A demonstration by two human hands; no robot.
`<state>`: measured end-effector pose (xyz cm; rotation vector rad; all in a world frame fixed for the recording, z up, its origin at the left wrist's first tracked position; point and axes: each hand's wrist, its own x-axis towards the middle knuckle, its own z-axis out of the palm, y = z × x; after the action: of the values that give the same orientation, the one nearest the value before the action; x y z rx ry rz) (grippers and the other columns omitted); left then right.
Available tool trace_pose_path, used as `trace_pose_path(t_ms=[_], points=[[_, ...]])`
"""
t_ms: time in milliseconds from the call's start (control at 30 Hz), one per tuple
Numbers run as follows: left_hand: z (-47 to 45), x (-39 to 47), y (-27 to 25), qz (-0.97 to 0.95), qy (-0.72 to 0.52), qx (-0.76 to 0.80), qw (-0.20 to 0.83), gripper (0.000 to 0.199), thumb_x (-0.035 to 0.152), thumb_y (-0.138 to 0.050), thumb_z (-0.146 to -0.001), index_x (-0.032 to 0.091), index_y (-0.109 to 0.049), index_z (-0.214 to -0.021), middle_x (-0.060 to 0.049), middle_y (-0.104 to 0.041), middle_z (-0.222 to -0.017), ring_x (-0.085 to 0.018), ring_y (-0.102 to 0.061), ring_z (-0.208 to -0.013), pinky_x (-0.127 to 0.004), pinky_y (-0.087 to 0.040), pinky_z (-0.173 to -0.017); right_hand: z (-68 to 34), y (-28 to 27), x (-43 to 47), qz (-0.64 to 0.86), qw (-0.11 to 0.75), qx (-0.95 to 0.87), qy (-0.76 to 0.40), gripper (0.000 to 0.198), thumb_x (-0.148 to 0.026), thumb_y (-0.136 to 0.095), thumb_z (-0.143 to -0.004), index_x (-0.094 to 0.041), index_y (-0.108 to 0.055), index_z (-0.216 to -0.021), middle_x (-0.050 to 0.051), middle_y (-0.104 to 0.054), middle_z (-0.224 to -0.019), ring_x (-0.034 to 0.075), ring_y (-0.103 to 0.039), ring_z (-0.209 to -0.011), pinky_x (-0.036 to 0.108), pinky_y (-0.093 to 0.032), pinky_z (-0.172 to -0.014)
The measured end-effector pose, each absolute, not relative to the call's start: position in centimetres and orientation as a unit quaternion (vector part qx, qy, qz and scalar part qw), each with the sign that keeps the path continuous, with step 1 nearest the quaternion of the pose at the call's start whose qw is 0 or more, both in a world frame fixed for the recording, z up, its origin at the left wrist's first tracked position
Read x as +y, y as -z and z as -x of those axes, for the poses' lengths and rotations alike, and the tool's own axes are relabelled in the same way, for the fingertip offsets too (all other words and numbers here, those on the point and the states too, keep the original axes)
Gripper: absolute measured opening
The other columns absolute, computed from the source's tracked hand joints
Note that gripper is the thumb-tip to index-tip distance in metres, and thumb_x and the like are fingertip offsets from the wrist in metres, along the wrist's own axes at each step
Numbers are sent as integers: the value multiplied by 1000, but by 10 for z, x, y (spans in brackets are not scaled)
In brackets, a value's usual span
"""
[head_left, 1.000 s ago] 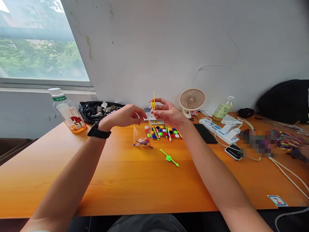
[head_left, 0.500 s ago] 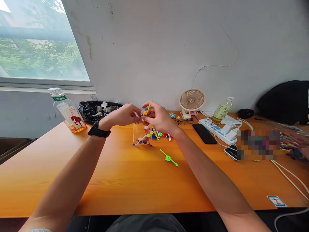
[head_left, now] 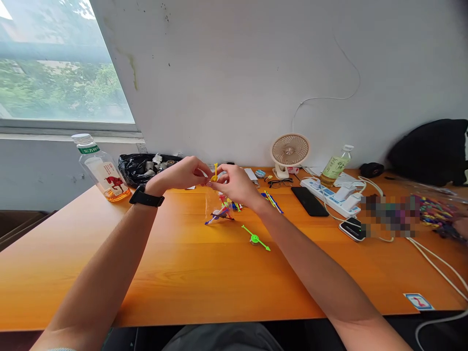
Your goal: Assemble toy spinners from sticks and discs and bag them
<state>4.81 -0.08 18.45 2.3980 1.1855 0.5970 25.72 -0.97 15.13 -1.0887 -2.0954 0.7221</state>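
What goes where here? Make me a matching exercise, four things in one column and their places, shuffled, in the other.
Things:
1. Fan
2. Yellow arrow
3. Watch
4. Bright green arrow

Places:
A. Around the left wrist
B. By itself on the table
C. Near the wall
D. In the right hand

Pairs: 1-C, 2-D, 3-A, 4-B

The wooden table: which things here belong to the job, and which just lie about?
Apparently in the job:
yellow spinner, in the right hand
clear bag
green spinner

Apparently just lying about:
fan
black phone
power strip
eyeglasses
left bottle
right bottle
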Motion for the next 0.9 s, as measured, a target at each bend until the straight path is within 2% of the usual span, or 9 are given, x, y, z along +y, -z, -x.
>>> trace_pose_path(t_ms=[133,267,367,467,600,733,900], points=[[-49,-3,-186,-853,-232,426,194,22,33,-67,-77,17,-81,-85,-2,-72,-69,-15,-59,-62,-23,-42,-56,-258,-152,-11,416,321,-808,-267,35,-44,-80,-88,-22,-58,-106,-1,-74,-78,15,-66,-66,24,-41,-61],[-48,-3,-186,-855,-221,428,192,23,32,-66,-79,16,-81,-85,-2,-72,-70,-14,-57,-61,-22,-39,-54,-260,-154,-13,415,311,-809,-277,34,-40,-79,-90,-24,-56,-108,-2,-73,-76,16,-67,-66,24,-43,-60],[-47,-2,-185,-858,-204,432,187,21,30,-63,-80,15,-78,-80,-1,-68,-66,-12,-52,-58,-22,-34,-51,-260,-155,-14,410,293,-817,-282,19,-34,-72,-94,-23,-58,-101,-1,-74,-77,16,-69,-67,23,-43,-60],[-45,0,-184,-859,-198,430,195,21,30,-63,-81,15,-78,-83,0,-67,-65,-12,-52,-58,-21,-34,-51,-260,-156,-16,414,284,-826,-256,12,-27,-70,-93,-21,-61,-91,2,-75,-81,17,-70,-71,24,-42,-59],[-44,1,-184,-862,-204,427,183,25,31,-64,-82,17,-82,-93,-1,-70,-68,-13,-56,-60,-21,-37,-53,-261,-161,-18,418,292,-827,-237,12,-27,-72,-90,-20,-63,-86,3,-76,-84,17,-68,-73,25,-41,-60],[-44,0,-185,-856,-209,435,184,30,32,-66,-82,17,-83,-102,-4,-77,-78,-17,-66,-70,-22,-46,-60,-265,-166,-19,404,282,-841,-223,17,-29,-69,-91,-19,-67,-78,2,-72,-75,15,-63,-70,26,-37,-60],[-43,2,-184,-866,-202,430,158,29,32,-65,-83,19,-84,-100,-4,-78,-80,-17,-67,-71,-23,-48,-63,-266,-165,-18,412,274,-849,-182,20,-31,-70,-88,-18,-72,-73,1,-68,-74,14,-56,-69,27,-33,-61]])
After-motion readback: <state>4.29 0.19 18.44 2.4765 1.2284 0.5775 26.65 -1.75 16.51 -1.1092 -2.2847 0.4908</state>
